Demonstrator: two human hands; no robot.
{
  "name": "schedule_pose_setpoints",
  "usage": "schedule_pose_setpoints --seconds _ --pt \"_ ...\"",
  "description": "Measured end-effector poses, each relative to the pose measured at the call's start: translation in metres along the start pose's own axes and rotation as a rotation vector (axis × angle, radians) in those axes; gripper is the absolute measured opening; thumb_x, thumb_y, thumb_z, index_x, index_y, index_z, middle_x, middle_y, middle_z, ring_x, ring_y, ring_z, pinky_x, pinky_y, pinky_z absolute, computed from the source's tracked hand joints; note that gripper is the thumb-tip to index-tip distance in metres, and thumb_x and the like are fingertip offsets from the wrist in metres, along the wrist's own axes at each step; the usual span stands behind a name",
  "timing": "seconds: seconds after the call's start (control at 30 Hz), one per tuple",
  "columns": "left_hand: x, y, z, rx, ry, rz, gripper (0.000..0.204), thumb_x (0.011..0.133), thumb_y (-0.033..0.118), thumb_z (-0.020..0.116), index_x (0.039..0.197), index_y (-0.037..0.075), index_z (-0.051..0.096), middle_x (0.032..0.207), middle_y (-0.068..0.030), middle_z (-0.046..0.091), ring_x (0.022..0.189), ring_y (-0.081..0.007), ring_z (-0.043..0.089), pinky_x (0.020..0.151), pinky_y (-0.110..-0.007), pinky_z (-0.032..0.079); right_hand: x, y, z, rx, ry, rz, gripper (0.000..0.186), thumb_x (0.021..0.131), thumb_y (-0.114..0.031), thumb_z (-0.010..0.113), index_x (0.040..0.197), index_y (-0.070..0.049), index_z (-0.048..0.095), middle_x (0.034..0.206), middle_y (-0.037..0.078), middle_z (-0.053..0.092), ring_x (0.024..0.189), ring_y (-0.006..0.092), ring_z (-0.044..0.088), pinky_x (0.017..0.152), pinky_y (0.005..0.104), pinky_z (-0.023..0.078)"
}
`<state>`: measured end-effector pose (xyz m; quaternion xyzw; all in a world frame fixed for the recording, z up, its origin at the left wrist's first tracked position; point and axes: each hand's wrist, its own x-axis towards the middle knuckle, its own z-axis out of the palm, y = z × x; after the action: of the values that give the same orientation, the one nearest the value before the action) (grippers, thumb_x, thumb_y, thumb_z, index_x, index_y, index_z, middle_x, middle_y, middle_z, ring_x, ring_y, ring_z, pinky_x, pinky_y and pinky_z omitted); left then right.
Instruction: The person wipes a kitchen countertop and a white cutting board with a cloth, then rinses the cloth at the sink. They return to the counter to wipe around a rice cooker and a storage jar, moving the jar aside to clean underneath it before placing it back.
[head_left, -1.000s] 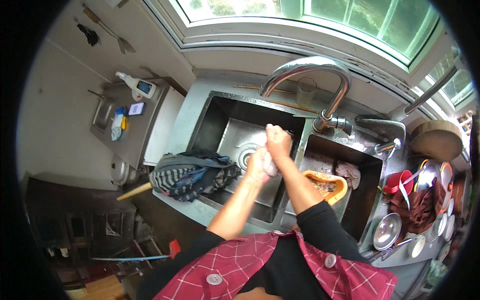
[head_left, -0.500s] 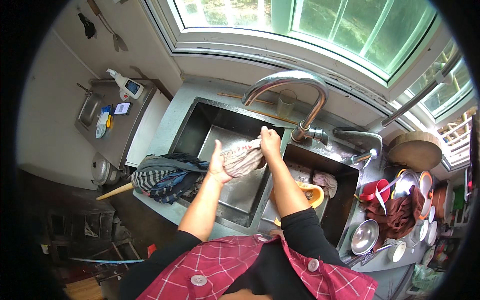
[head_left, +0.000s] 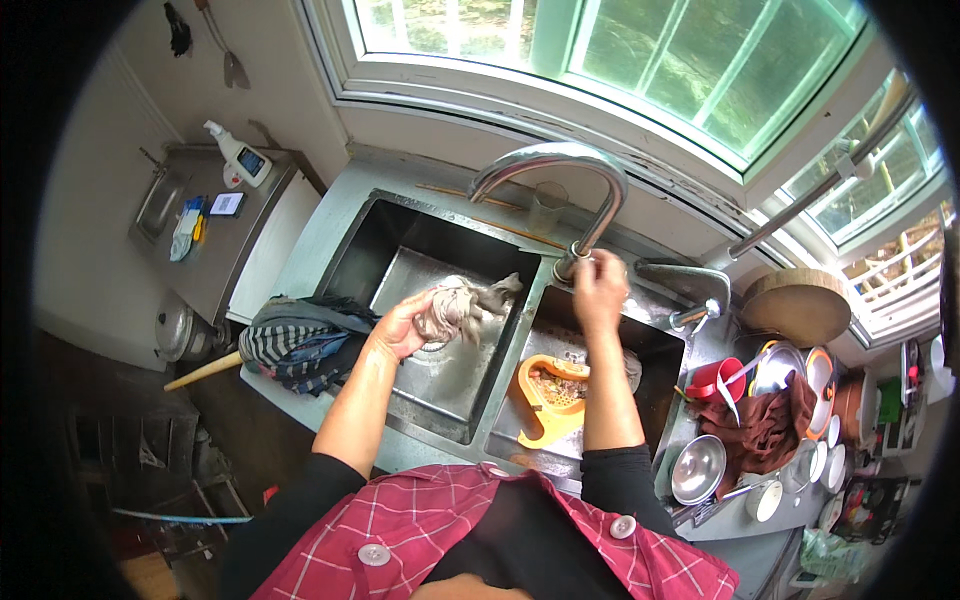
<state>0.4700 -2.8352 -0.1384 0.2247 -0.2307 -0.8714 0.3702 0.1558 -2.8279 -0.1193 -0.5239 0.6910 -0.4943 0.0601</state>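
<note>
My left hand (head_left: 405,328) grips a crumpled pale cloth (head_left: 462,308) over the left steel basin (head_left: 440,400). My right hand (head_left: 602,290) is curled at the tap's handle, which it covers, beside the base of the curved chrome tap (head_left: 545,160). In the right basin (head_left: 650,375) sits an orange strainer (head_left: 537,420) with scraps in it, and another cloth lies partly behind my right forearm. A bundle of striped and dark cloths (head_left: 300,345) is draped over the left front rim of the sink.
A pale wooden handle (head_left: 200,370) sticks out left. At right are a steel bowl (head_left: 698,465), a red mug (head_left: 712,375), brown cloth (head_left: 760,430), dishes and a round board (head_left: 795,305). A side counter (head_left: 215,260) holds a white bottle (head_left: 245,160). A window rises behind.
The cloth that was between both hands is now in my left hand alone. My right hand has moved right and up to the tap's handle. The view has shifted slightly.
</note>
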Motion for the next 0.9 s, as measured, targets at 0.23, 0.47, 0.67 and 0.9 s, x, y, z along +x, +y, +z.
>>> schedule_pose_setpoints --seconds 0.23,0.47,0.67,0.9 --pt "0.01 0.0 -0.004 0.279 0.286 0.08 0.038 0.083 0.017 0.069 0.115 0.002 0.056 0.094 -0.0064 0.062 0.081 -0.0168 0.061 0.074 -0.028 0.05 0.017 -0.012 -0.008 -0.49 0.111 -0.006 0.049 0.072 -0.039 0.077 0.109 -0.012 0.057 0.095 0.009 0.058 0.087 0.0279 0.061 0.071 0.0407 0.05" --pt "0.004 -0.004 -0.01 0.131 0.306 0.063 0.064 0.073 -0.002 0.052 0.135 0.009 0.04 0.121 -0.0117 0.054 0.113 -0.0267 0.055 0.098 -0.043 0.045 0.022 0.092 -0.026 -0.258 -0.048 0.043 0.027 0.088 -0.031 0.063 0.1 -0.008 0.068 0.069 0.01 0.062 0.063 0.0244 0.063 0.059 0.0369 0.05" --pt "0.003 0.001 -0.028 0.067 0.192 0.058 0.073 0.065 -0.005 0.044 0.136 0.011 0.038 0.122 -0.0128 0.053 0.115 -0.0295 0.054 0.098 -0.049 0.044 0.039 0.107 -0.026 0.399 -0.398 0.419 0.039 0.094 -0.038 0.057 0.098 0.0 0.064 0.064 0.007 0.06 0.044 0.0091 0.053 0.038 0.0201 0.04" --pt "0.004 0.01 -0.032 0.012 0.204 0.039 0.067 0.066 -0.005 0.042 0.132 0.008 0.042 0.122 -0.0164 0.055 0.111 -0.033 0.057 0.093 -0.051 0.048 0.033 0.091 -0.032 0.246 -0.314 0.384 0.038 0.094 -0.037 0.056 0.104 -0.001 0.063 0.07 0.01 0.063 0.055 0.0146 0.06 0.048 0.027 0.047"
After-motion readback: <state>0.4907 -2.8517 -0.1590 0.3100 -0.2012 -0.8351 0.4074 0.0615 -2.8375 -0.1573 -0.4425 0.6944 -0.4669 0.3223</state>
